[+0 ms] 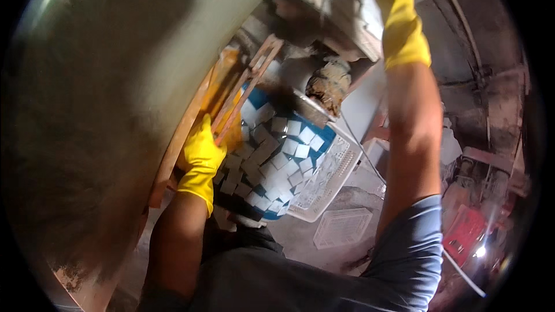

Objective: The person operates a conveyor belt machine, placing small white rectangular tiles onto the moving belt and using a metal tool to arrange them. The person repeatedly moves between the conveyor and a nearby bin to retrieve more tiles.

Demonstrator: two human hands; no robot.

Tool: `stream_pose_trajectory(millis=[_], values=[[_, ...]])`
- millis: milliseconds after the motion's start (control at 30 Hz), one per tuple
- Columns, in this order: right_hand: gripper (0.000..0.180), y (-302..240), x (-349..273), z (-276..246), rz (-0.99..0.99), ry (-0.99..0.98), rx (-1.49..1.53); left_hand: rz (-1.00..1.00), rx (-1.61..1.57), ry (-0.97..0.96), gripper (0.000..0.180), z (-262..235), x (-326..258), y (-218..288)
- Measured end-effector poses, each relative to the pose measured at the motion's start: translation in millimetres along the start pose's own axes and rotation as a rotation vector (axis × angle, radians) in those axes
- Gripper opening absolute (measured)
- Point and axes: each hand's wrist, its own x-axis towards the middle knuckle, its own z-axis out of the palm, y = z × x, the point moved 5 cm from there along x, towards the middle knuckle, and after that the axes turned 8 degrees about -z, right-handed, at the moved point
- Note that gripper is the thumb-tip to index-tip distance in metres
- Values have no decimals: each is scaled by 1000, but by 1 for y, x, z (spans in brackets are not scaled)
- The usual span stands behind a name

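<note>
Both my hands wear yellow rubber gloves. At left centre, my left hand is closed around the lower end of a long, narrow, reddish-brown slotted frame, which slants up and away. Beside it, a blue surface carries many white square pieces, some overlapping. My right hand reaches far up to the top edge, beside a pale box-like block. Its fingertips are partly cut off by the picture's edge, so I cannot tell what they touch or hold.
A large, smooth grey-green surface with a wooden edge fills the left side. A white perforated basket lies beneath the blue surface. A lumpy brown bundle, a pale crate and a red container stand to the right.
</note>
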Motion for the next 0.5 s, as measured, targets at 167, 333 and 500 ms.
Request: stream_pose_trajectory(millis=[167, 333, 500], values=[[46, 3, 90, 16, -566, -448, -1610, 103, 15, 122, 77, 3, 3, -4], [62, -4, 43, -46, -790, -272, -2377, 73, 27, 95, 84, 5, 4, -8], [61, -38, -123, -159, -585, -248, -2268, 165, -4, 164, 83, 12, 7, -8]])
